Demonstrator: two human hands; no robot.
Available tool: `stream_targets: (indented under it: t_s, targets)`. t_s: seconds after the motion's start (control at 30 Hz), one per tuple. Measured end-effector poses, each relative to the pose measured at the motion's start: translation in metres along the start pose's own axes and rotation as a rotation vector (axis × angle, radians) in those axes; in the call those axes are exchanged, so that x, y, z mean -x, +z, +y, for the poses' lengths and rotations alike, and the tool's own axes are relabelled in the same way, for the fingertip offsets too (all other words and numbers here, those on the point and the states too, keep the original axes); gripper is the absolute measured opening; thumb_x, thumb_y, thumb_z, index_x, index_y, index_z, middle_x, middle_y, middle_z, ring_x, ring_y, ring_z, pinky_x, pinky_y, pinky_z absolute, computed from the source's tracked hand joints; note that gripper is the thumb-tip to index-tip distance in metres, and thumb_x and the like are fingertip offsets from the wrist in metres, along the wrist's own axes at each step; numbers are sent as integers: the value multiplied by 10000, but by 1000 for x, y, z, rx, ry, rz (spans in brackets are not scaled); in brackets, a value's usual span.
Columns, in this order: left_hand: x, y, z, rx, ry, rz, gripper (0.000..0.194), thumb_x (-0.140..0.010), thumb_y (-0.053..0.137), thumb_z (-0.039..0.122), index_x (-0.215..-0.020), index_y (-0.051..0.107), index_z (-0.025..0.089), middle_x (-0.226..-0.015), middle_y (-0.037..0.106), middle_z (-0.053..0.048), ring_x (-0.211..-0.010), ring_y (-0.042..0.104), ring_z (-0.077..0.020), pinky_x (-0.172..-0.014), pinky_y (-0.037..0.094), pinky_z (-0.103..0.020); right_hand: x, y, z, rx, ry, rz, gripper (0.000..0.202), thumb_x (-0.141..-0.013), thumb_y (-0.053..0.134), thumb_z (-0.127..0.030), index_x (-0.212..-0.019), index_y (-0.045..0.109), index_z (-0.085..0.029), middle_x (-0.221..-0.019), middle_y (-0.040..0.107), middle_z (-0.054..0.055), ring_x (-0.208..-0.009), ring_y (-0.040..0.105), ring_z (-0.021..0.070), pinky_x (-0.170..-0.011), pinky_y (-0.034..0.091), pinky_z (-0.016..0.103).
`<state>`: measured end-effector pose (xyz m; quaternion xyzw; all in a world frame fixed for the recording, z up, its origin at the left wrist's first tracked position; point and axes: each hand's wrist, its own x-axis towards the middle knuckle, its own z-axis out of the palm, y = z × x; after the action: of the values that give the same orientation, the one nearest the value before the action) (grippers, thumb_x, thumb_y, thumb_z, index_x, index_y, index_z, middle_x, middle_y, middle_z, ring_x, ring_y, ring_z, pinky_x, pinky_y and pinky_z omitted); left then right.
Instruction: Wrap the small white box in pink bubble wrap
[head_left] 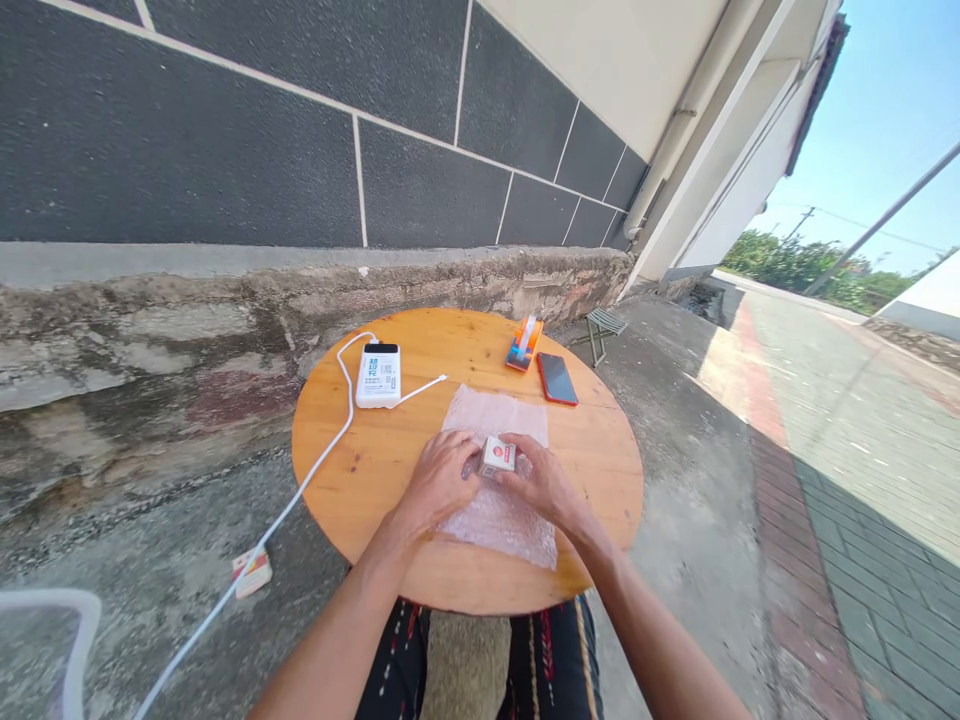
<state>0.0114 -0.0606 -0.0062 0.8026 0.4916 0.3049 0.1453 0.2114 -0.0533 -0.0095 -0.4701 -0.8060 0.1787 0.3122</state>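
Observation:
A small white box point(498, 455) with a red print sits between my two hands, over a sheet of pinkish bubble wrap point(517, 535). My left hand point(448, 472) curves around the box's left side, thumb and fingertips against it. From the right, the thumb and forefinger of my right hand point(541, 480) pinch the box. Part of the bubble wrap is hidden beneath my hands. The wrap lies flat, stretching from behind the box toward the front of the round wooden table point(352, 500).
A white power bank point(379, 377) with a white cable point(322, 460) lies at the table's left. At the back right are an orange tape dispenser point(524, 343) and a phone point(557, 379). A folding stool point(602, 330) and a small carton point(252, 572) are on the ground.

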Motion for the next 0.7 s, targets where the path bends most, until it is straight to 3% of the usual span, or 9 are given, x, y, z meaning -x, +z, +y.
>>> stream_targets:
  t_s: [0.27, 0.5, 0.6, 0.7]
  targets:
    - [1, 0, 0, 6, -14, 7, 347, -677, 535, 128, -996, 647, 206, -1185, 591, -68, -1127, 497, -246, -989, 391, -397, 0, -5, -7, -52, 55, -37, 457, -749, 656, -259, -1189, 540, -207, -1137, 636, 72, -986, 598, 220, -860, 453, 368]
    - [1, -2, 0, 12, -19, 10, 279, -682, 526, 130, -913, 659, 215, -1070, 626, -58, -1049, 529, -241, -934, 419, -390, -1, -4, -6, -35, 34, -45, 484, -761, 648, -290, -1221, 516, -218, -1183, 611, 85, -1032, 580, 236, -894, 447, 400]
    - [1, -1, -1, 15, -23, 17, 323, -678, 517, 118, -950, 662, 216, -1099, 624, -59, -1061, 527, -239, -946, 416, -396, 8, -13, -10, -40, 21, 14, 619, -777, 643, -355, -1336, 408, -230, -1279, 540, 112, -1044, 573, 241, -883, 458, 406]
    - [1, -1, -1, 27, -35, 23, 366, -668, 494, 93, -969, 665, 211, -1115, 627, -59, -1078, 525, -235, -968, 410, -399, 33, -24, -25, -4, 24, 113, 548, -814, 608, -363, -1316, 420, -249, -1230, 550, 104, -1023, 576, 241, -870, 458, 402]
